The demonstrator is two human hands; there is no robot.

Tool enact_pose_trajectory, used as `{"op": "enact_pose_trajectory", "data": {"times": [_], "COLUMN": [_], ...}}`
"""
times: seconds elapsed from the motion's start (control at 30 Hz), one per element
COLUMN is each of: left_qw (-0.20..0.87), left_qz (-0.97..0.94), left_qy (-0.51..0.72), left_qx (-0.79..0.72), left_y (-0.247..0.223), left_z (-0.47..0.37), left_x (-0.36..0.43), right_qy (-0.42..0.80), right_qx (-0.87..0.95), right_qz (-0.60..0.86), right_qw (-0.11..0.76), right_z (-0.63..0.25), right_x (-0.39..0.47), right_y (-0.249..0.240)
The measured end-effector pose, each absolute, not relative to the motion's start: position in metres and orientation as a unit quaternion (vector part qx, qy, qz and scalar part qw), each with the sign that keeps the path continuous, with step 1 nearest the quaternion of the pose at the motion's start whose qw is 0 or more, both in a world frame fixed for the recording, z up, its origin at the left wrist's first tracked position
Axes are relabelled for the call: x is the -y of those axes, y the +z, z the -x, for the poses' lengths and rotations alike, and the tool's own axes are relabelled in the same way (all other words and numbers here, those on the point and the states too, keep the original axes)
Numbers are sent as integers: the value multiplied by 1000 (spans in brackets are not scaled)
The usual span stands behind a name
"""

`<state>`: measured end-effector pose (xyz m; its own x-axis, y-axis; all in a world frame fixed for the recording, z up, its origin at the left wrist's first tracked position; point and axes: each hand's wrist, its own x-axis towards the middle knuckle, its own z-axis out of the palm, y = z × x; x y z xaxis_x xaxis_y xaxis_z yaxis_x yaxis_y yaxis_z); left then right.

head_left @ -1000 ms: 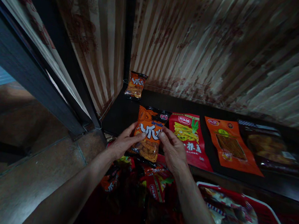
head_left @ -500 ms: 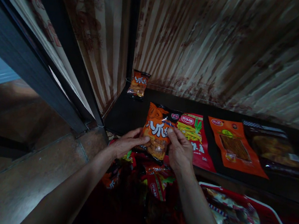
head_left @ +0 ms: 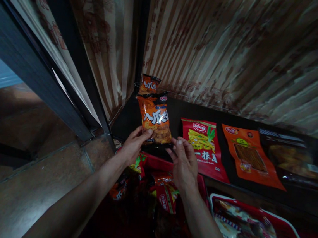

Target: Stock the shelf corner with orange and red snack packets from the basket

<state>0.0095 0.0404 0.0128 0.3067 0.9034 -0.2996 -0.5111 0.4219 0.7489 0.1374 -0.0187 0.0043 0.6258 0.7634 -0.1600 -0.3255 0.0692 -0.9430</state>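
Dark-grey metal frame posts [head_left: 73, 80] at far left, beside brown tiled floor [head_left: 44, 186]. Next, left hand [head_left: 133, 145]: thumb on the front face, fingers behind, closed on the lower left edge of large orange-and-black plastic snack packet [head_left: 158, 121]. Behind, at the back left corner of flat black shelf [head_left: 126, 120]: small orange-and-black plastic packet [head_left: 149, 83], partly covered by the large one. Held packet located above the shelf's left end, tilted; contact with the small packet not discernible. Below, in shadow: dark red container [head_left: 156, 162] with mixed packets. Right hand [head_left: 184, 161]: half closed, fingertips at the packet's lower right corner; firmness of hold not discernible. Further right, flat on the shelf, in sequence: red packet with yellow sticks printed [head_left: 199, 147], orange windowed packet [head_left: 250, 156], white-rimmed red basket [head_left: 293, 232] below, dark brown packet [head_left: 291, 156].
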Motion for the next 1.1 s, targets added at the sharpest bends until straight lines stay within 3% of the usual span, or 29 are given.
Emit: {"op": "enact_pose_trajectory", "data": {"times": [0.37, 0.63, 1.1], "left_qw": [729, 749, 751], "left_qz": [-240, -249, -231], "left_qy": [522, 498, 498], "left_qx": [-374, -360, -366], "left_y": [11, 1, 4], "left_z": [-25, -35, -39], "left_x": [-36, -26, -28], "right_qy": [545, 556, 535], "right_qx": [150, 85, 163], "right_qz": [474, 446, 495], "right_qw": [675, 696, 665], "right_z": [-116, -113, -111], "right_x": [20, 21, 19], "right_y": [-6, -9, 0]}}
